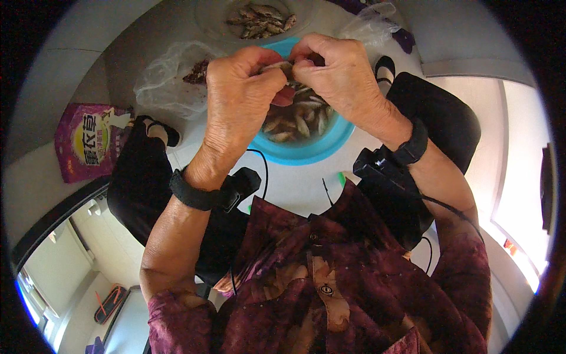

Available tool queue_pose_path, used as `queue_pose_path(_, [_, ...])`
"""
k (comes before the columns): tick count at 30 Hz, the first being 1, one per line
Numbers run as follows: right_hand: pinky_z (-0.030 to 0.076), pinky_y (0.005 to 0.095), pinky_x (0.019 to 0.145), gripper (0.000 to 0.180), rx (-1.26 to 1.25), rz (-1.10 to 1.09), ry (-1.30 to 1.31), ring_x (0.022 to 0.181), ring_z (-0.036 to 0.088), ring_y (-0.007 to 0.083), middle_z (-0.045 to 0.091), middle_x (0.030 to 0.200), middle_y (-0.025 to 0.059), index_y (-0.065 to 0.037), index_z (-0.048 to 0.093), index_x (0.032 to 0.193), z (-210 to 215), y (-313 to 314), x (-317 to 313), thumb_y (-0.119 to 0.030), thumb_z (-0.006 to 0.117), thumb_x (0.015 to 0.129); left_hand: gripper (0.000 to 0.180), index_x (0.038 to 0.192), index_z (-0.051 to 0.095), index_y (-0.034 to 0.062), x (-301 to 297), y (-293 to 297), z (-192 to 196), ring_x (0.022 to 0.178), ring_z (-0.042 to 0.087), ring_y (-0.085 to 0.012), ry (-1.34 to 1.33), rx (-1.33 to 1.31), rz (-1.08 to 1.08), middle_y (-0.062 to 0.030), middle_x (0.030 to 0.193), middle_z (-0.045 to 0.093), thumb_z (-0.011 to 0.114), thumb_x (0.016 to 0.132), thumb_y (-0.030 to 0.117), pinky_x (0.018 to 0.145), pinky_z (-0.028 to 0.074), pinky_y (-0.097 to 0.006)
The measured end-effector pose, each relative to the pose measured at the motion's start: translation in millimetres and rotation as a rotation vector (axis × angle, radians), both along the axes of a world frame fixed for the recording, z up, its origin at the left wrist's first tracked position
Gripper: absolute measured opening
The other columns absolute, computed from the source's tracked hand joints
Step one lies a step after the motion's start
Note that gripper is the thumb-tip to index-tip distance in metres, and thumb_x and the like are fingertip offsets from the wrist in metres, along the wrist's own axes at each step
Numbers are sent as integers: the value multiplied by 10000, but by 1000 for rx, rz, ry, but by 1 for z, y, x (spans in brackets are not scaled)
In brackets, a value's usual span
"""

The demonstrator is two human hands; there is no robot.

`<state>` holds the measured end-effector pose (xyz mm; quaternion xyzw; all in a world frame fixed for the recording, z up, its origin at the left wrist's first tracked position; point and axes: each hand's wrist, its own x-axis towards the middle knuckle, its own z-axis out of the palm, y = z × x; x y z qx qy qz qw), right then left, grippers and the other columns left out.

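Observation:
Above a blue basin (306, 158), my left hand (236, 85) and my right hand (342, 74) are close together. Between them is a small fish (285, 67), mostly covered by the fingers. The left hand's thumb and fingers pinch it from one side. Bent fingers of the right hand meet it from the other; whether they hold a tool is hidden. Cloudy water fills the basin, with several small fish (300, 121) in it. Past the basin, more small fish (265, 22) lie in a pale, see-through bowl (213, 26).
A clear plastic bag (168, 88) holding dark reddish scraps (196, 72) lies left of the basin. Another clear bag (371, 26) is at the far right. A purple package (82, 144) stands at the left. My knees and black shoes (385, 69) flank the basin.

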<state>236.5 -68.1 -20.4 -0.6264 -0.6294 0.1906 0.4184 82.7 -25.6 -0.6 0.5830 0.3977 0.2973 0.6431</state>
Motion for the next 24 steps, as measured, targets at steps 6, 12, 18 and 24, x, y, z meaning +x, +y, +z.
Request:
queue_pose_path(6, [467, 245, 570, 138, -96, -29, 208, 637, 565, 93, 613, 691, 69, 20, 632, 855, 0, -2, -1, -77, 601, 761, 190, 930, 583, -126, 0, 0, 1, 645, 652, -170, -50, -6, 50, -138, 789, 634, 507, 780, -38, 561, 566, -272])
queue_pose_path(12, [477, 271, 558, 186, -56, -86, 403, 608, 590, 121, 626, 654, 100, 39, 649, 835, -3, -1, 0, -114, 610, 739, 183, 940, 573, -120, 0, 0, 5, 652, 655, -174, -109, -5, 77, -134, 791, 636, 497, 791, -46, 584, 561, -266])
queue_pose_path(18, [483, 251, 590, 197, -46, -109, 505, 637, 583, 104, 630, 696, 91, 43, 653, 854, -2, -4, 0, -124, 593, 767, 162, 938, 577, -106, 0, -1, 7, 660, 656, -175, -154, -12, 82, -131, 790, 638, 495, 812, -46, 589, 557, -267])
queue_pose_path(24, [483, 240, 617, 219, -75, -115, 601, 683, 575, 89, 626, 717, 61, 37, 652, 897, 1, -7, 0, -141, 573, 798, 153, 939, 584, -96, 1, -1, 5, 659, 656, -178, -206, -44, 111, -137, 794, 642, 501, 826, -37, 610, 555, -266])
